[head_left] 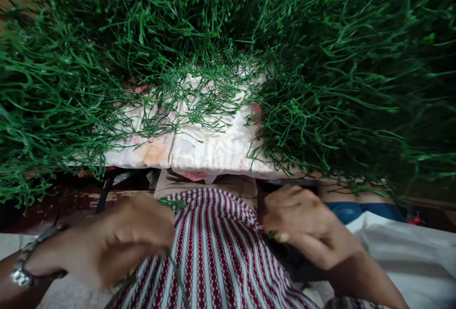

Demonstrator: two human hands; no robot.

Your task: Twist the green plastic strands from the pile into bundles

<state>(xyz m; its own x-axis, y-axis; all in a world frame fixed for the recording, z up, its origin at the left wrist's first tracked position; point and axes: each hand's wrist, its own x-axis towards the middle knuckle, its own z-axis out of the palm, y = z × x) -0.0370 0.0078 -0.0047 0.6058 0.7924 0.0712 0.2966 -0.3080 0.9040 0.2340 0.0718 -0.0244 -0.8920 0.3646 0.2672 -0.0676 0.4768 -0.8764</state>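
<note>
My left hand (131, 233), blurred by motion, is closed at the lower left, with a metal-banded watch (23, 271) on its wrist. A thin green stem (175, 268) hangs from its fingers, and green tips show above them. On the right, my right hand (302, 223) is closed too, its thumb and fingers pressed together. A tiny green bit shows at its fingertips; what it belongs to is hidden. Both hands are apart, over my red-and-white striped clothing (210, 242). Ahead lies a large heap of thin green branched stems (199, 9).
The heap spreads over a table with a floral cover (213, 152), whose front edge lies just beyond my lap. Loose stems are scattered across the cover, and some overhang the edge at left and right. A white sheet or sack (409, 247) lies at the lower right.
</note>
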